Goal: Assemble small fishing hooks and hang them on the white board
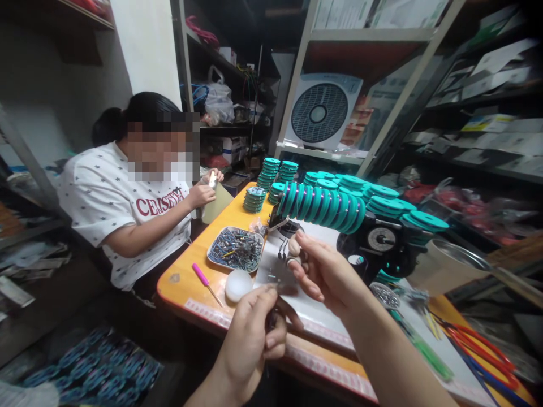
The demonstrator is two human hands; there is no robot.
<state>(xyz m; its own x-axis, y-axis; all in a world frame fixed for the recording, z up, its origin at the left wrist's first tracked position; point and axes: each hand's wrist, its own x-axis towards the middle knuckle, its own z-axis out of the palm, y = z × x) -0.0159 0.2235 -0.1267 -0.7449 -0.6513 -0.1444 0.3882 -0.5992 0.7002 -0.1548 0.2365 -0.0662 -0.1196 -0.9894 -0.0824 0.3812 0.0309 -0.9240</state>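
My left hand (pixel 257 330) is closed in front of the table edge, thumb and index finger pinched together; anything between them is too small to make out. A dark bit shows among its curled fingers. My right hand (pixel 324 271) is raised over the table with fingers apart and slightly bent, pale covers on some fingertips. Just beyond it, a row of teal spools (pixel 320 208) sits on a black winding device (pixel 373 240). Small black pieces (pixel 282 249) hang beside the right fingertips. Left of my hands are a tray of small dark parts (pixel 235 250) and a round white lid (pixel 238 285).
A pink-handled tool (pixel 201 274) lies near the table's left edge. Stacks of teal spools (pixel 352 183) stand at the back. Orange-handled pliers (pixel 483 347) and a green tool (pixel 428 353) lie at right. A co-worker (pixel 127 209) sits at left. A box fan (pixel 320 113) stands behind.
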